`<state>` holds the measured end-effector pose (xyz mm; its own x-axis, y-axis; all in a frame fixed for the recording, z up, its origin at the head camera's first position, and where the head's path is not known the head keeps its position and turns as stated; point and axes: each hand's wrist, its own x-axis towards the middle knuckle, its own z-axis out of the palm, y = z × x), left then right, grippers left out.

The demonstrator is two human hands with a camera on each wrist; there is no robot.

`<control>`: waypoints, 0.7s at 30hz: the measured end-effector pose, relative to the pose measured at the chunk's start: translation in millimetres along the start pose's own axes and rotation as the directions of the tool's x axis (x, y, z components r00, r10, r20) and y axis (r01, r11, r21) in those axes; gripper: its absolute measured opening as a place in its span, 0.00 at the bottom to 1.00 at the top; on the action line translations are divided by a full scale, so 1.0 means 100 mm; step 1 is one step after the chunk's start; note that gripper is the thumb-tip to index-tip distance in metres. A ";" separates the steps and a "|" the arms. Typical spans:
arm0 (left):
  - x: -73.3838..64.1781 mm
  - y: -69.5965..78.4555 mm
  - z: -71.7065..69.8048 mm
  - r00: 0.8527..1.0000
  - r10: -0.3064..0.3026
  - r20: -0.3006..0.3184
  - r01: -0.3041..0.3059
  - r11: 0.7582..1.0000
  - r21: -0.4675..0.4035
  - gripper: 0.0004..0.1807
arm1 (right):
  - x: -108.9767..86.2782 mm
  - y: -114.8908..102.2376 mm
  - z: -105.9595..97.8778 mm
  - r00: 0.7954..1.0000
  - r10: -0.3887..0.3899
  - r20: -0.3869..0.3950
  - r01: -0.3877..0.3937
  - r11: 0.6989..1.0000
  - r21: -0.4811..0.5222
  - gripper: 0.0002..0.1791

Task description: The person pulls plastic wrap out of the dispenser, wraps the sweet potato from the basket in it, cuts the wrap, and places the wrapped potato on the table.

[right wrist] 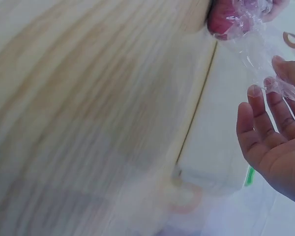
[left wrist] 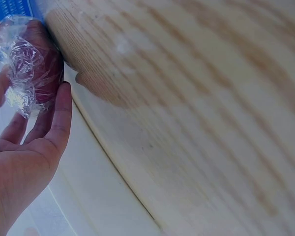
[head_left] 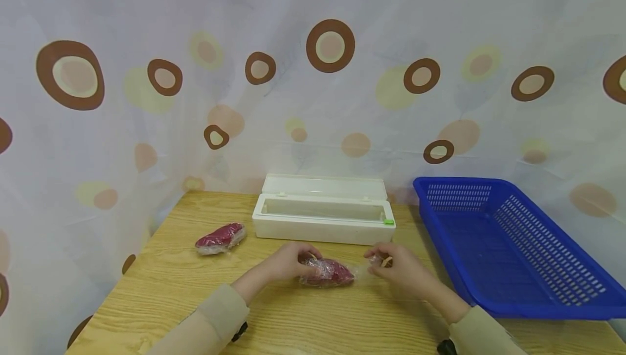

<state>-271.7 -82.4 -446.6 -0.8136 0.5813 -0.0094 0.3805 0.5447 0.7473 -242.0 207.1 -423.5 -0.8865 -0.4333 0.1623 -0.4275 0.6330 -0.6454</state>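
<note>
A purple-red sweet potato (head_left: 337,272), tapered and wrapped in clear cling film, lies at the middle of the wooden table. My left hand (head_left: 296,262) grips its left end, with the thumb and fingers around the crinkled wrap (left wrist: 27,64). From the right end a twisted tail of cling film (right wrist: 253,51) stretches out. My right hand (head_left: 398,268) pinches this tail between thumb and fingers, apart from the sweet potato itself. Another wrapped sweet potato (head_left: 221,238) lies farther left on the table, touched by neither hand.
Behind the hands stands a white cling film box (head_left: 318,232) with its lid (head_left: 324,186) raised and a green slider (head_left: 388,222) at its right end. A blue plastic basket (head_left: 447,257) occupies the table's right side. A patterned curtain (head_left: 293,105) hangs behind the table (head_left: 313,322).
</note>
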 end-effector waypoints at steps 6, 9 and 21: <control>0.00 0.00 -0.01 1.000 -0.012 -0.001 0.012 1.000 -0.006 0.14 | 0.08 -0.09 0.04 0.999 -0.024 -0.025 0.024 0.999 -0.024 0.11; 0.01 -0.01 0.00 1.000 -0.013 -0.002 0.013 1.000 -0.004 0.14 | 0.13 -0.11 0.08 0.997 -0.057 -0.047 0.056 0.998 -0.030 0.12; 0.02 -0.01 -0.01 1.000 0.011 -0.006 -0.011 1.000 -0.016 0.14 | 0.30 -0.24 0.29 0.985 -0.144 -0.099 0.146 0.989 0.013 0.14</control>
<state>-274.0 -82.3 -447.1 -0.8121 0.5835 0.0028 0.3826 0.5289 0.7576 -253.0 160.1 -424.6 -0.8286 -0.4547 0.3266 -0.5504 0.5546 -0.6240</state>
